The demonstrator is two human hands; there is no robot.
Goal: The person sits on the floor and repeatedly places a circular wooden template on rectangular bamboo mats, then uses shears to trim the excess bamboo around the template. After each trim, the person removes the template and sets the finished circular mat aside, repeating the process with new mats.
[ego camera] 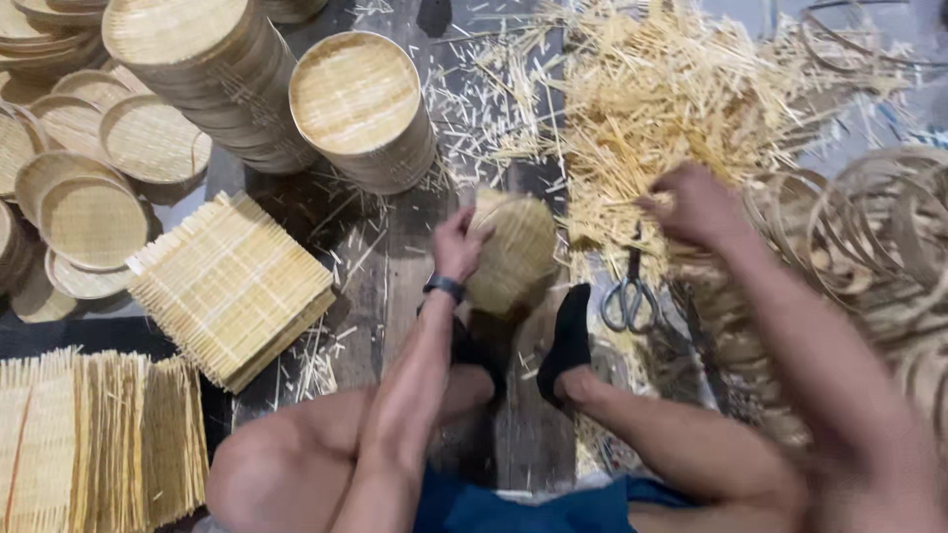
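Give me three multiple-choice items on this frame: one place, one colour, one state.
1. Where do the scissors lie?
A. on the square mat stack
B. on the floor below the right hand
C. on the person's lap

2. What colour are the socks?
A. white
B. red
C. black

3. What is the left hand doing?
A. gripping a round woven tray
B. resting empty on a knee
C. holding the scissors

Key: 1 B, the scissors lie just under the right hand, beside the pile of strips. 2 C, both feet look black. 3 A, its fingers wrap the edge of the round woven tray.
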